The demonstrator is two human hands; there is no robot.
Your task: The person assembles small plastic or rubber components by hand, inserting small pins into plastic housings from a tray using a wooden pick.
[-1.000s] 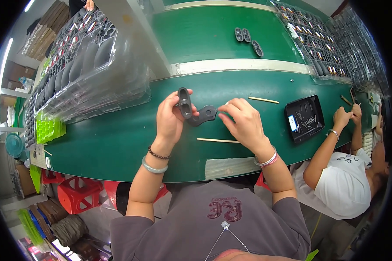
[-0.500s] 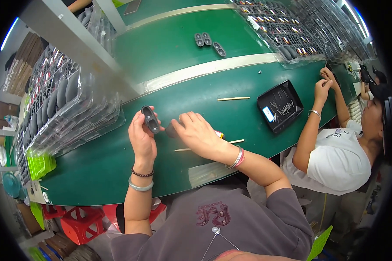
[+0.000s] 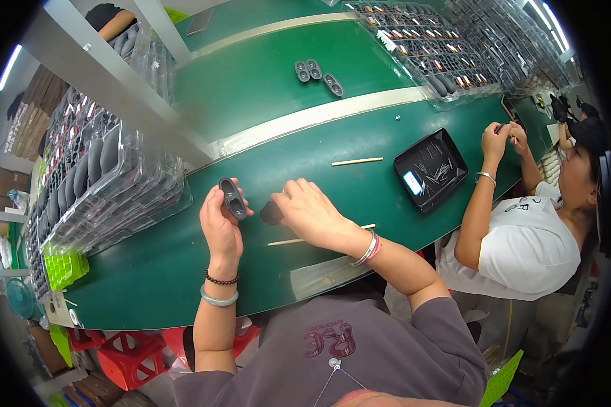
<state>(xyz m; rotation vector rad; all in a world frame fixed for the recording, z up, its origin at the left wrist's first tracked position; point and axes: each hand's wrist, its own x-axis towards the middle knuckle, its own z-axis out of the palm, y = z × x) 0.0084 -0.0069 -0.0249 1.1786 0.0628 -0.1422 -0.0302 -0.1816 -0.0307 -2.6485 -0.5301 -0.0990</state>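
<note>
My left hand [image 3: 220, 227] is raised over the green table, its fingers closed around a dark grey oval shell [image 3: 233, 199]. The shell stands on end, its hollowed inside showing. Just to the right, my right hand [image 3: 313, 214] hovers palm down and pinches a small dark rounded piece [image 3: 271, 213]; the fingers partly cover it. The two parts are a short way apart. A thin wooden stick [image 3: 284, 242] passes beneath my right hand, which hides its middle.
Another stick [image 3: 357, 161] lies ahead, left of a black tray [image 3: 404, 160] of thin metal pins. Three grey shells [image 3: 332, 85] lie beyond the pale strip. Stacked clear trays [image 3: 125, 193] stand left beneath a metal post [image 3: 115, 74]. A co-worker [image 3: 529, 244] sits right, handling a small dark part.
The dark piece in my right hand shows more plainly and has shifted slightly down. A small yellow-and-white item beside my right wrist is no longer visible. The co-worker's hands have moved.
</note>
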